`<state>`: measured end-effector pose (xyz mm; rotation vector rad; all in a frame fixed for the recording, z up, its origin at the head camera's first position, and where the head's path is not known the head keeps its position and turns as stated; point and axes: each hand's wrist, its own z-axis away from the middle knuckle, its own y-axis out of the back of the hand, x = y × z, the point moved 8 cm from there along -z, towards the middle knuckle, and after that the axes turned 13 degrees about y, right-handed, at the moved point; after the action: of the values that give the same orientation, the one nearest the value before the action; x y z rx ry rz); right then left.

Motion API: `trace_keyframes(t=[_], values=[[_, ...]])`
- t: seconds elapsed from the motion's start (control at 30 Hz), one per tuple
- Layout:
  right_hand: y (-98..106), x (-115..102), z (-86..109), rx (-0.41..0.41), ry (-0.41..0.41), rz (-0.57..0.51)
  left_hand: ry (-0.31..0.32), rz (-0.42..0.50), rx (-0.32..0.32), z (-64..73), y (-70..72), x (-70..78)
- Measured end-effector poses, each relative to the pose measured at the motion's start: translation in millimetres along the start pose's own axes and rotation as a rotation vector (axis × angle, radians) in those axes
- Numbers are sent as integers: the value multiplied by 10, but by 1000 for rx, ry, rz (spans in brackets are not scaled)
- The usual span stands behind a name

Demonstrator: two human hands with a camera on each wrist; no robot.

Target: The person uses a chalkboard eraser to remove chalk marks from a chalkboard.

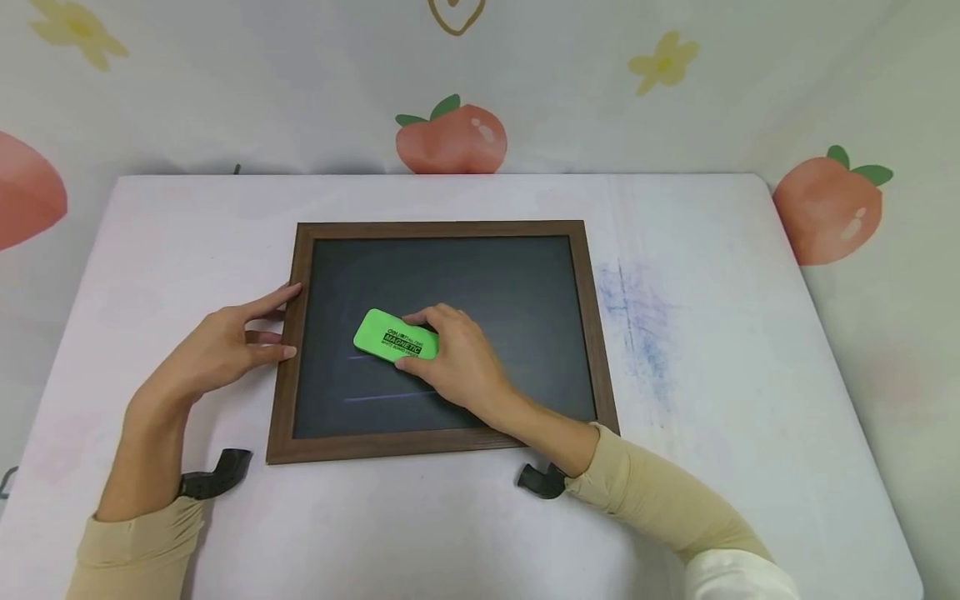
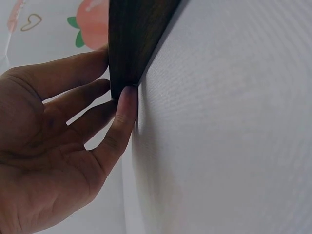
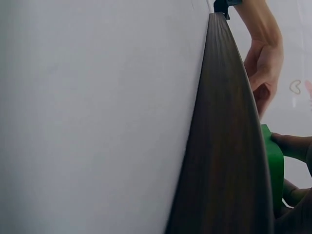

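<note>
A small blackboard [image 1: 495, 292] in a brown wooden frame [image 1: 442, 229] lies on the white table. My right hand [image 1: 468, 367] grips a bright green magnetic whiteboard eraser [image 1: 372, 333] between thumb and fingers, down on the board left of its middle. Below the eraser runs a faint purple chalk-like line [image 1: 386, 398], and a shorter one shows by its lower edge. With outstretched fingers, my left hand [image 1: 213, 348] touches the frame's left side; in the left wrist view the fingertips [image 2: 127, 100] press against the dark frame edge [image 2: 134, 44]. The right wrist view shows the eraser's green side [image 3: 274, 170] past the frame.
Blue smudges [image 1: 641, 325] mark the white table [image 1: 750, 375] right of the board. Behind the table hangs a pale backdrop printed with peaches [image 1: 452, 140] and yellow flowers [image 1: 664, 63]. Black wrist devices [image 1: 221, 475] sit at both wrists, near the board's front edge.
</note>
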<state>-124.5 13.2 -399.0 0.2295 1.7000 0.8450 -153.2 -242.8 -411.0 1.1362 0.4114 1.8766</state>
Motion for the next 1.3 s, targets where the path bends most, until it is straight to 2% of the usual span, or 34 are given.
trace_keyframes(t=[0.3,0.43,0.7,1.1,1.3], values=[[-140,-95,-44,-25,7,-4,16,4,-13,-19,-12,8],[-188,-153,-72,-37,50,5,23,4,-8,3,-5,-18],[-198,-233,-110,-86,119,23,20,7,-2,33,17,-28],[-189,-272,-123,-247,170,112,-7,21,-4,36,15,-10],[-139,-232,-107,-243,148,117,6,6,2,32,19,-11]])
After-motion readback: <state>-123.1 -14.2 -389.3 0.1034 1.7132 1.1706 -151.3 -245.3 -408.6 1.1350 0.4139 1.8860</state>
